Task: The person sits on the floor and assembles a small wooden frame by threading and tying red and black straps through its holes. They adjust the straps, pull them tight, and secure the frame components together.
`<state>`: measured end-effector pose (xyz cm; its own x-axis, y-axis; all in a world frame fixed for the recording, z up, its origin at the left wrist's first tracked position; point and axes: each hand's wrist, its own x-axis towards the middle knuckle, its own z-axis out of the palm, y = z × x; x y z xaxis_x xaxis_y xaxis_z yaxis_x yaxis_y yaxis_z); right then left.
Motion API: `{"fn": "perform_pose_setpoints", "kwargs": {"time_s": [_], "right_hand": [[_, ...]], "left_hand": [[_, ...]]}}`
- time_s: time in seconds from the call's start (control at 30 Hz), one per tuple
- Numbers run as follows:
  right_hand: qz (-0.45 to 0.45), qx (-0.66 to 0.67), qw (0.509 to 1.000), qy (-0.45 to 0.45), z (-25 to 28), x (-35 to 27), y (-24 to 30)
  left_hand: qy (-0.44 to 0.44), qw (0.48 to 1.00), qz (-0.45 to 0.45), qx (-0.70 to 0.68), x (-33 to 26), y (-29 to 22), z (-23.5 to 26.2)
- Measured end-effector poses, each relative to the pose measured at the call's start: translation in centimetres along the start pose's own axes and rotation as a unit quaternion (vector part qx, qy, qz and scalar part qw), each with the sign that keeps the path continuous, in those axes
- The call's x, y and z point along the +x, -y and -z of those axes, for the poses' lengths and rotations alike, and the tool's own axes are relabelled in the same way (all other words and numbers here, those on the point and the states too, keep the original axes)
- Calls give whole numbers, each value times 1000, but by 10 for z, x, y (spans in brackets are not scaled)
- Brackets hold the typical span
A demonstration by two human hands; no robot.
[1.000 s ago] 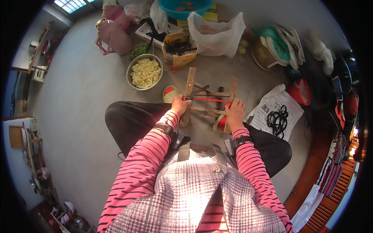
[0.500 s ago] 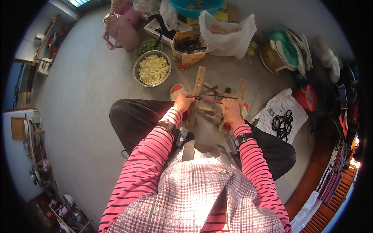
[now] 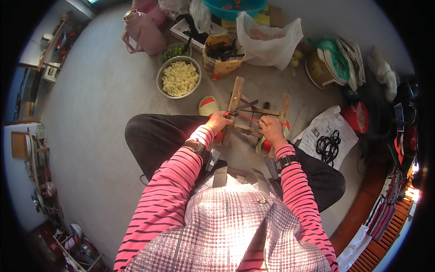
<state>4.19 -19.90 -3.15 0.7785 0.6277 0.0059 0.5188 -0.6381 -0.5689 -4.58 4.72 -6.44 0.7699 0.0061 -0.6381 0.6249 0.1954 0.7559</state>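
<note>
One red cord (image 3: 248, 118), judged light and pliant, is pinched by left hand (image 3: 219, 121) and right hand (image 3: 271, 129); best held near its ends.

Pink sleeves (image 3: 156, 195) have black stripes; the vest (image 3: 217, 222) is maroon-and-white check. The cord (image 3: 246, 117) is red, the wooden frame (image 3: 236, 93) brown, the far-left thermos (image 3: 147, 34) pink.

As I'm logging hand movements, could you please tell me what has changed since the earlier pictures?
The right hand has moved leftward, away from the right post of the brown wooden frame, and pinches the thin red strand. The left hand remains by the left post; the round metal bowl of pale-yellow pieces hasn't moved.
</note>
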Motion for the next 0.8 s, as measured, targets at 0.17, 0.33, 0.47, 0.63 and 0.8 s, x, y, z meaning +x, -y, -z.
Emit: {"fn": "perform_pose_setpoints", "kwargs": {"time_s": [0.17,0.33,0.47,0.63,0.8], "right_hand": [[-56,88,994,27,10,-3,13],[-39,106,993,32,4,3,26],[-154,250,953,77,13,7,20],[-119,221,967,50,14,4,25],[-139,240,959,55,15,3,33]], "left_hand": [[3,1000,4,7,-8,-9,-3],[-14,999,-22,34,-14,-15,-11],[-22,993,-69,93,-10,-12,-21],[-34,992,-100,71,-3,-5,-28],[-14,989,-105,102,-12,-16,-31]]}}
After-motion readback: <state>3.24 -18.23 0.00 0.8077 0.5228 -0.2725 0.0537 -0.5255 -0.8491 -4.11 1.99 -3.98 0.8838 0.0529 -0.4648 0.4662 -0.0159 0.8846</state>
